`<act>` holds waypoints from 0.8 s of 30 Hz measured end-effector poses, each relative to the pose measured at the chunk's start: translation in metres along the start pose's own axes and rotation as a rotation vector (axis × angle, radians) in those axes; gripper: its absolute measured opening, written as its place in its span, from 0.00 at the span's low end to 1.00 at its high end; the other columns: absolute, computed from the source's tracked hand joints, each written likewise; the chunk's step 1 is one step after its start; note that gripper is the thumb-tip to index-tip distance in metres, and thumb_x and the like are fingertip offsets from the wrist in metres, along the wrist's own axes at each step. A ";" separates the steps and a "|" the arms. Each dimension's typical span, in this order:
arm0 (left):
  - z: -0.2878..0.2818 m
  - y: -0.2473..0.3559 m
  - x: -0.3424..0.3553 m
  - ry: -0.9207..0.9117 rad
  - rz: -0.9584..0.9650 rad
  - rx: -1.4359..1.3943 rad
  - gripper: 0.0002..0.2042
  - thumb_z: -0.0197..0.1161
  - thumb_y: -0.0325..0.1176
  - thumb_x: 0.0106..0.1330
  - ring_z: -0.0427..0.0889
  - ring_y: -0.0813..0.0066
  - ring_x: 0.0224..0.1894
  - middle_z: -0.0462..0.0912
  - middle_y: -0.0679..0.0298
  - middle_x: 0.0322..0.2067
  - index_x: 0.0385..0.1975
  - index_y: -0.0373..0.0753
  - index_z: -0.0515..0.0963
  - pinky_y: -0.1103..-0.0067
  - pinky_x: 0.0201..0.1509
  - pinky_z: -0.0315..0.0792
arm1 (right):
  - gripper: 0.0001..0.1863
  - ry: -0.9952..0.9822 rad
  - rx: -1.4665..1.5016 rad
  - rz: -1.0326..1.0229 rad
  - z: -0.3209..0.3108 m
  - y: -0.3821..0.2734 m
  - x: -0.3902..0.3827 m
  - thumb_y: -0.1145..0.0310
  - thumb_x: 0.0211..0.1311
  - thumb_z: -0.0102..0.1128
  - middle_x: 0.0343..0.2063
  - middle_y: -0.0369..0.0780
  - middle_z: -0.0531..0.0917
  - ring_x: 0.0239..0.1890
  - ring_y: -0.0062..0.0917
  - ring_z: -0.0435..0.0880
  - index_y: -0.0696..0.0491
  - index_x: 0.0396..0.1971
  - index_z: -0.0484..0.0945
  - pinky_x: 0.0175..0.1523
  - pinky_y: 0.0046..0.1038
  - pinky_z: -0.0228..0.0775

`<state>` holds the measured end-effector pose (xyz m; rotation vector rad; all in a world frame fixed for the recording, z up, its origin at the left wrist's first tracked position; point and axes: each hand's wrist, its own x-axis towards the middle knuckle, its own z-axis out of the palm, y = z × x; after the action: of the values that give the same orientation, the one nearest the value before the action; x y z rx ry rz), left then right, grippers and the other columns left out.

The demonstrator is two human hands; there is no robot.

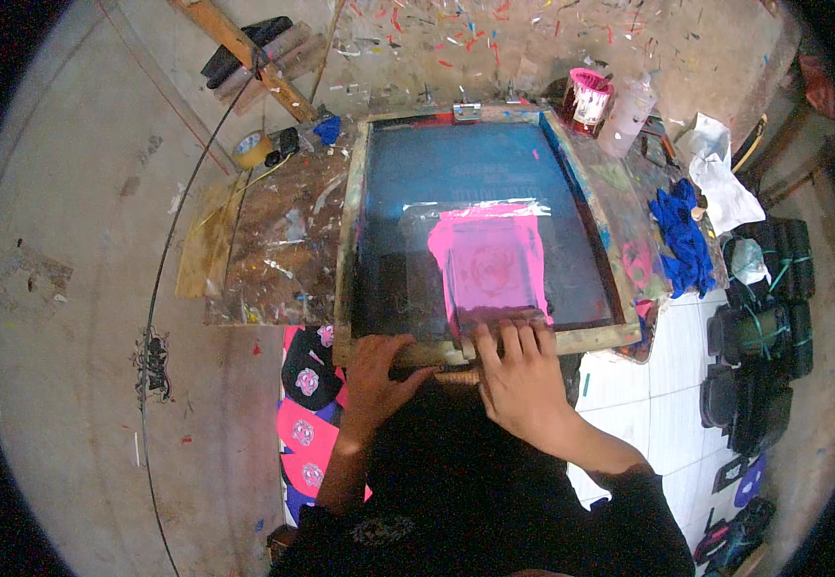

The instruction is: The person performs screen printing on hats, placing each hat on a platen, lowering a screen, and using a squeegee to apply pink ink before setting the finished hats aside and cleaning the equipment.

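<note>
A screen printing frame with wooden sides lies in front of me, its mesh dark blue. Bright pink ink covers a rectangle on the nearer half of the mesh, and a round motif shows faintly in it. My left hand grips the frame's near left corner, thumb apart from the fingers. At the near end of the pink patch, my right hand has its fingers curled over a squeegee, which they mostly hide. A metal clamp sits at the frame's far edge.
An ink-stained board lies under the frame. Yellow tape is at the far left. A pink-smeared tub, a plastic bottle and a blue cloth stand or lie right. Printed pink pieces lie lower left; dark bundles lie right.
</note>
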<state>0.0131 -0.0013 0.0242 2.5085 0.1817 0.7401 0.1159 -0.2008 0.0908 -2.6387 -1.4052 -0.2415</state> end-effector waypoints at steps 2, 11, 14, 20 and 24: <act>-0.016 0.006 0.012 -0.047 -0.005 0.046 0.27 0.79 0.42 0.44 0.80 0.55 0.42 0.81 0.56 0.39 0.44 0.39 0.78 0.65 0.49 0.73 | 0.38 0.005 0.061 0.031 -0.019 -0.001 0.005 0.58 0.47 0.69 0.40 0.46 0.73 0.47 0.40 0.72 0.55 0.59 0.68 0.58 0.45 0.59; -0.074 0.061 0.110 0.357 0.364 0.484 0.23 0.76 0.42 0.49 0.80 0.55 0.42 0.82 0.56 0.41 0.42 0.39 0.79 0.64 0.49 0.71 | 0.37 0.491 -0.058 -0.191 -0.114 0.064 0.116 0.49 0.34 0.75 0.33 0.44 0.74 0.36 0.39 0.77 0.53 0.46 0.74 0.40 0.38 0.71; -0.036 0.044 0.131 0.175 0.482 0.076 0.19 0.71 0.43 0.56 0.79 0.54 0.46 0.82 0.56 0.42 0.41 0.38 0.78 0.62 0.53 0.68 | 0.35 0.100 -0.177 -0.029 -0.191 0.065 0.161 0.50 0.42 0.71 0.42 0.49 0.79 0.46 0.42 0.80 0.55 0.49 0.75 0.50 0.39 0.72; 0.114 -0.076 0.158 0.101 0.200 0.193 0.20 0.62 0.44 0.65 0.75 0.55 0.59 0.82 0.55 0.50 0.51 0.36 0.79 0.63 0.64 0.62 | 0.36 0.234 -0.041 0.112 -0.250 0.062 0.210 0.43 0.36 0.70 0.29 0.52 0.85 0.32 0.40 0.85 0.64 0.33 0.81 0.42 0.36 0.78; 0.128 -0.084 0.151 0.056 0.089 0.175 0.17 0.62 0.43 0.64 0.79 0.56 0.54 0.84 0.56 0.45 0.44 0.38 0.83 0.64 0.64 0.64 | 0.34 0.555 -0.193 -0.261 -0.234 0.092 0.221 0.46 0.36 0.73 0.32 0.50 0.86 0.34 0.41 0.85 0.62 0.35 0.82 0.45 0.36 0.77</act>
<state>0.2102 0.0544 -0.0397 2.6771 0.1618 0.8639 0.2963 -0.1196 0.3605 -2.2374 -1.5625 -1.0896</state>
